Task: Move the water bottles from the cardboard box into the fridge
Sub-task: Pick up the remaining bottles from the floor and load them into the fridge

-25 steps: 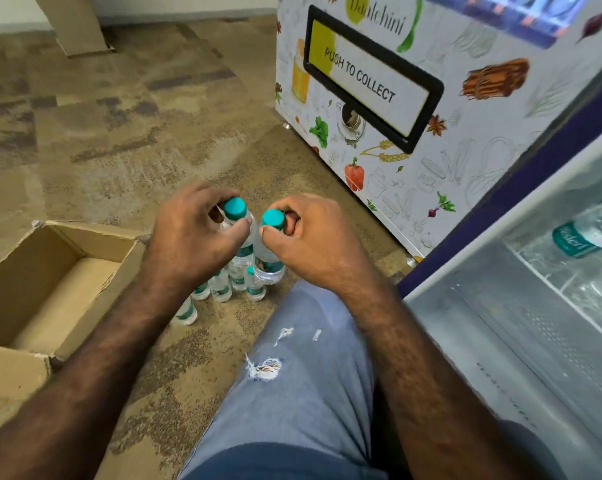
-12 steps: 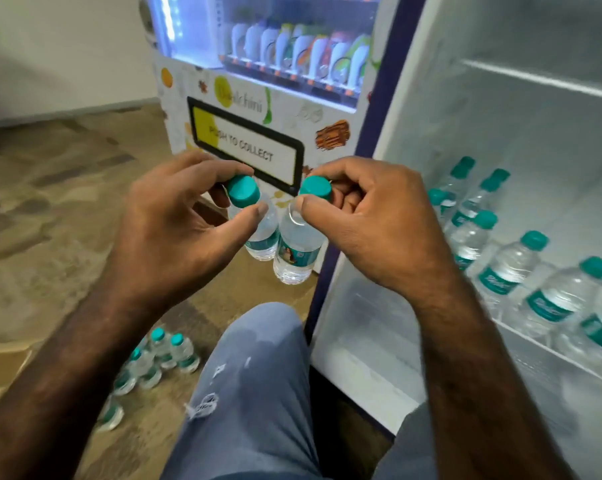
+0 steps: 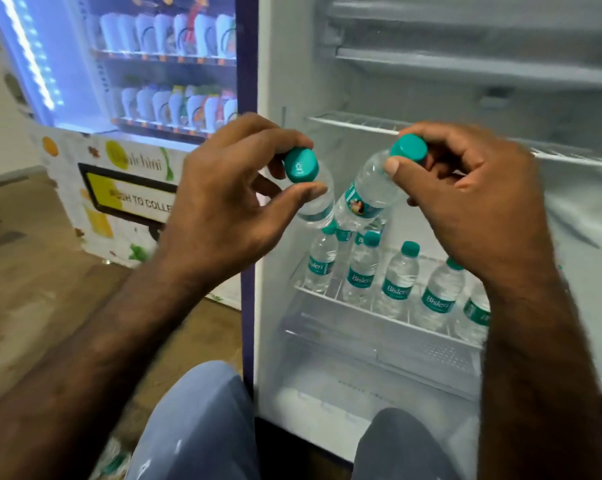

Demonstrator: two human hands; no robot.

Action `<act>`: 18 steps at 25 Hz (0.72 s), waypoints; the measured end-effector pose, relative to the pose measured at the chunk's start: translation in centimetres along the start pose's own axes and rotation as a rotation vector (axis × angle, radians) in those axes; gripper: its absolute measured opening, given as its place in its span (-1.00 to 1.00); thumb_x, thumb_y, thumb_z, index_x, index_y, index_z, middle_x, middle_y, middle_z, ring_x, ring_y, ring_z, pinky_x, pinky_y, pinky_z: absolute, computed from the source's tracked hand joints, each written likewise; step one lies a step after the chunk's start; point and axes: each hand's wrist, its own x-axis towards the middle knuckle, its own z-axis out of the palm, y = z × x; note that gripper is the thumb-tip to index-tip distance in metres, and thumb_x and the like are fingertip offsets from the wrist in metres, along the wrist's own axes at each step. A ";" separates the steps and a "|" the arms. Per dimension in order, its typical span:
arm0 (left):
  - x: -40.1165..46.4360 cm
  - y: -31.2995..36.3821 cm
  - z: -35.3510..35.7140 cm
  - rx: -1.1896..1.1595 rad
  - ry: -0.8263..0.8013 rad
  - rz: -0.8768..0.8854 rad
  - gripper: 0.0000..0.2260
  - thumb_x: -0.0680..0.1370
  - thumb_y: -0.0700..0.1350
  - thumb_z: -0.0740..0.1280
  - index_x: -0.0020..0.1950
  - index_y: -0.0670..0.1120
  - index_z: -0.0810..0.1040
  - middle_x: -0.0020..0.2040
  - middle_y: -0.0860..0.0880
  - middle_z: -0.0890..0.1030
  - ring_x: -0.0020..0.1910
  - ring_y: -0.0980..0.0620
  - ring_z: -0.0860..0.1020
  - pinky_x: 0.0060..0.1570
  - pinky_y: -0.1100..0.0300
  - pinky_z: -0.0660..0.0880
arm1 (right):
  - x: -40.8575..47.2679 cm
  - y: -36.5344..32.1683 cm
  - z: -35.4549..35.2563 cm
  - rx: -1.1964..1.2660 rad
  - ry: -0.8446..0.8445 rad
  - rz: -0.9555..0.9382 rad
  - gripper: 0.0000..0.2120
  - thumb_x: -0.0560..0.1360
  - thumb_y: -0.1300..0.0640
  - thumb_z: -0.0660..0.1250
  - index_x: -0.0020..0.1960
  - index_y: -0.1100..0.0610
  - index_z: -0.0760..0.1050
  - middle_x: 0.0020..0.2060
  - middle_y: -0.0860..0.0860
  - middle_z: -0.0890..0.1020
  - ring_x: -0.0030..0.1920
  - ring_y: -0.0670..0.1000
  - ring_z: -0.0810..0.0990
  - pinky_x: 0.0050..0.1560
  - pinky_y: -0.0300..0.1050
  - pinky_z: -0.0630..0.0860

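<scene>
Teal caps, clear plastic: each hand carries one small water bottle by the neck, in front of the open fridge (image 3: 466, 64). Left hand (image 3: 223, 199) pinches the left bottle (image 3: 315, 199) under its cap, thumb and fingertips curled round it. Right hand (image 3: 466, 202) grips the right bottle (image 3: 365, 195) the same way, body tilted down and left. The two bottles nearly touch at their lower ends.

Around: below them, a wire shelf (image 3: 379, 306) holds a row of upright shelved bottles (image 3: 362, 271) with teal labels; the held pair hangs just above the row's left end. An upper wire shelf (image 3: 355, 123) sits behind the hands. Vending machine (image 3: 137, 116) stands left of the fridge, lit, with rows of packets. Wooden-looking floor (image 3: 33, 271) at left. Knees in grey-blue trousers (image 3: 195, 427) at bottom.

Change from half a second ago: both hands and bottles have risen and gone right, from in front of the vending machine's panel to in front of the fridge interior. The bottles on the floor have mostly left the view.

Hard to read: right forearm covers the right end of the shelved row. Vending panel text partly hidden by the left hand. Cardboard box out of view.
</scene>
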 end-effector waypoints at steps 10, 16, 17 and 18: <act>3.3 -5.5 12.8 -0.026 -0.104 -0.037 -0.66 0.56 -0.07 0.50 0.28 -0.16 0.59 0.17 -0.06 0.56 0.03 0.10 0.57 0.05 0.28 0.62 | 1.1 7.0 1.8 -0.252 0.059 0.070 -0.73 0.56 0.03 0.49 0.24 0.04 0.63 0.02 -0.09 0.60 -0.03 -0.12 0.54 0.02 -0.47 0.39; 5.5 -7.8 17.7 0.049 -0.186 -0.246 -0.68 0.55 -0.05 0.49 0.28 -0.09 0.60 0.14 -0.01 0.57 -0.01 0.07 0.55 0.07 0.14 0.63 | 4.2 10.2 4.3 -0.313 -0.067 0.161 -0.76 0.59 0.01 0.46 0.21 0.07 0.62 0.03 -0.04 0.61 0.00 -0.05 0.54 0.06 -0.24 0.47; 5.8 -8.2 18.3 0.064 -0.203 -0.273 -0.69 0.55 -0.05 0.49 0.26 -0.08 0.61 0.11 0.00 0.58 -0.02 0.06 0.55 0.06 0.15 0.61 | 4.9 10.7 4.7 -0.321 -0.091 0.171 -0.76 0.58 0.01 0.46 0.20 0.08 0.63 0.04 -0.02 0.63 0.00 -0.03 0.55 0.08 -0.16 0.51; 6.3 -8.5 18.7 0.084 -0.228 -0.293 -0.70 0.54 -0.04 0.50 0.24 -0.09 0.62 0.08 -0.01 0.58 -0.04 0.05 0.54 0.03 0.16 0.59 | 5.6 11.3 5.0 -0.326 -0.112 0.185 -0.75 0.57 0.02 0.47 0.19 0.10 0.64 0.04 0.00 0.65 -0.01 -0.03 0.55 0.07 -0.13 0.51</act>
